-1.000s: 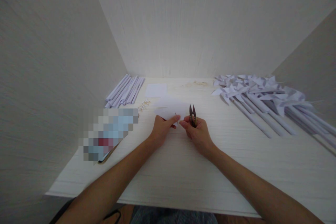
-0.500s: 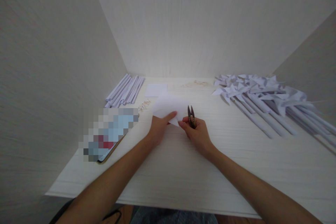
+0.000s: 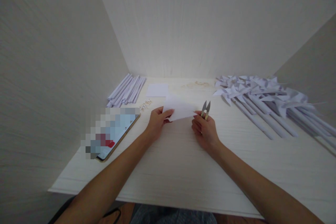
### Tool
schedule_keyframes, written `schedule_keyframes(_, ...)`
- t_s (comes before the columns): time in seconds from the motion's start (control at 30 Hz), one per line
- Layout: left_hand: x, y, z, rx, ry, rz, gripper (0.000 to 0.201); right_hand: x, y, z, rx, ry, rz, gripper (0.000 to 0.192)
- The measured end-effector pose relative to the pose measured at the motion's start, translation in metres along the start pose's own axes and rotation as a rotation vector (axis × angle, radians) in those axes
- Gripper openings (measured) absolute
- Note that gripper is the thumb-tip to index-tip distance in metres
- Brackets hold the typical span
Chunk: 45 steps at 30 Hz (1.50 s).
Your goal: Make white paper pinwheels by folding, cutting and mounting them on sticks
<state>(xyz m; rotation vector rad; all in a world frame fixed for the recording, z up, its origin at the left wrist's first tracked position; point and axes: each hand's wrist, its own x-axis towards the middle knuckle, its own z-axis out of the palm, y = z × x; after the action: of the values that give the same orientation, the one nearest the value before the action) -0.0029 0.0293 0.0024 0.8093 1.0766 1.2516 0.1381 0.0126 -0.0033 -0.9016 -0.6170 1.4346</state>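
A folded white paper triangle (image 3: pixel 178 109) is held just above the white table (image 3: pixel 183 168), near its middle. My left hand (image 3: pixel 156 123) pinches the paper's left corner. My right hand (image 3: pixel 205 131) grips small thread snips (image 3: pixel 205 109) with the blades pointing up and away, and its thumb and forefinger touch the paper's right tip.
A bundle of rolled white paper sticks (image 3: pixel 126 90) lies at the back left beside a small white paper square (image 3: pixel 156 90). Several finished paper pinwheels (image 3: pixel 265 99) fill the right side. A phone (image 3: pixel 111 133) lies at the left. Small pale bits (image 3: pixel 145 104) sit near the phone.
The paper has been turned and folded into a flatter triangle pointing right. My right hand with the snips has shifted right, and the two hands have moved apart.
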Motion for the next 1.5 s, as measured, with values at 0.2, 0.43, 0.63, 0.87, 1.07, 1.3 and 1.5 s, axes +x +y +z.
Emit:
schedule_keyframes(0.2, -0.003, 0.002, 0.002, 0.114, -0.18, -0.087, 0.017, 0.003, -0.004, -0.004, 0.055, -0.01, 0.026, 0.019)
schedule_keyframes(0.43, -0.001, 0.002, 0.001, 0.032, -0.046, -0.057, 0.021, 0.003, -0.003, -0.004, 0.024, -0.036, -0.015, 0.036)
schedule_keyframes(0.63, -0.003, 0.001, 0.003, -0.049, 0.042, 0.02, 0.022, 0.0, -0.002, -0.002, -0.047, -0.065, -0.025, 0.035)
schedule_keyframes(0.87, -0.01, -0.008, 0.012, 0.084, 0.041, 0.099, 0.022, -0.005, 0.006, 0.0, -0.255, -0.093, -0.069, 0.026)
schedule_keyframes(1.07, -0.011, -0.009, 0.013, 0.082, 0.035, 0.104, 0.018, -0.004, 0.008, -0.002, -0.27, -0.063, -0.141, 0.019)
schedule_keyframes(1.3, -0.011, -0.01, 0.013, 0.064, 0.029, 0.089, 0.016, -0.004, 0.008, -0.001, -0.234, -0.036, -0.119, 0.017)
schedule_keyframes(1.5, -0.011, -0.009, 0.013, 0.012, 0.011, 0.039, 0.018, -0.004, 0.008, -0.001, -0.343, -0.078, -0.133, 0.018)
